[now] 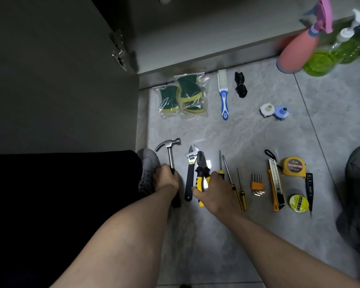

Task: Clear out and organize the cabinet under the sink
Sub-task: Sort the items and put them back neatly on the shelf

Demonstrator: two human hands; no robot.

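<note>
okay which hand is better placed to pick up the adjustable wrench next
Neither hand is free. The wrench lies between them: left hand grips the hammer, right hand holds the pliers, beside the wrench.

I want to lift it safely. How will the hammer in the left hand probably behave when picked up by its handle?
The hammer is probably head-heavy: its metal head and shaft are bulky against the dark grip, so it may tip forward. It looks rigid. The left hand wraps its fingers high on the grip, near the shaft, which should limit that tipping.
</note>
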